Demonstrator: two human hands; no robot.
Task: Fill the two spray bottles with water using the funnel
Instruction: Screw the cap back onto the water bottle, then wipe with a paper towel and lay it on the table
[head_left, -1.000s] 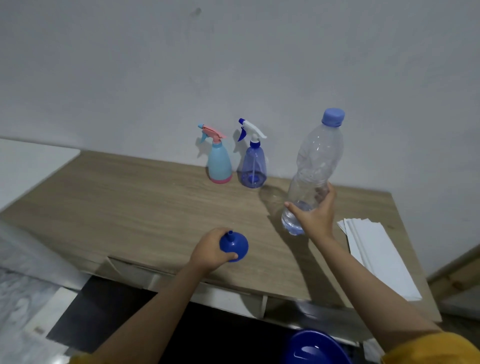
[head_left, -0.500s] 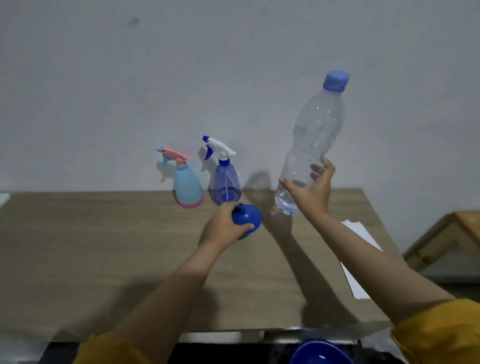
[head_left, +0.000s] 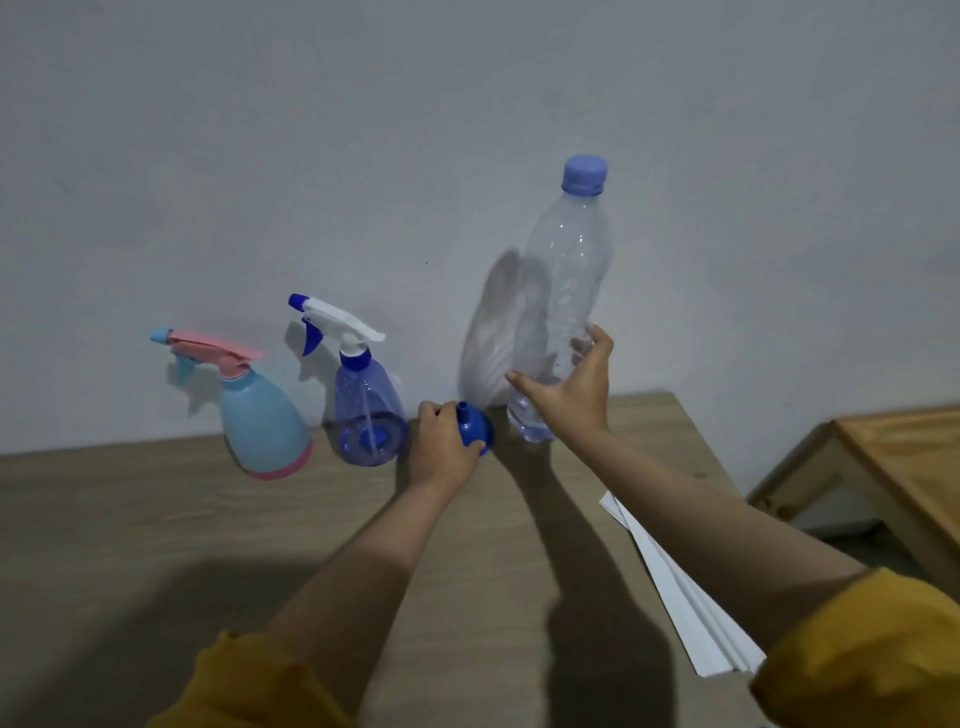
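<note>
Two spray bottles stand against the wall at the back of the wooden table (head_left: 130, 519): a light blue one with a pink trigger (head_left: 262, 421) on the left, and a clear blue one with a white trigger (head_left: 366, 410) beside it. My left hand (head_left: 444, 449) grips a small blue funnel (head_left: 475, 428), spout up, just right of the clear blue bottle. My right hand (head_left: 574, 389) holds the lower part of a tall clear water bottle (head_left: 563, 291) with a blue cap, its base near the tabletop by the wall. A little water sits at its bottom.
A stack of white paper sheets (head_left: 685, 597) lies at the table's right edge under my right forearm. A separate wooden piece of furniture (head_left: 904, 467) stands lower at the far right. The grey wall rises directly behind the bottles.
Both hands moved further toward the wall. The funnel now sits next to the clear blue spray bottle, and the water bottle has come down and more upright near the wall.
</note>
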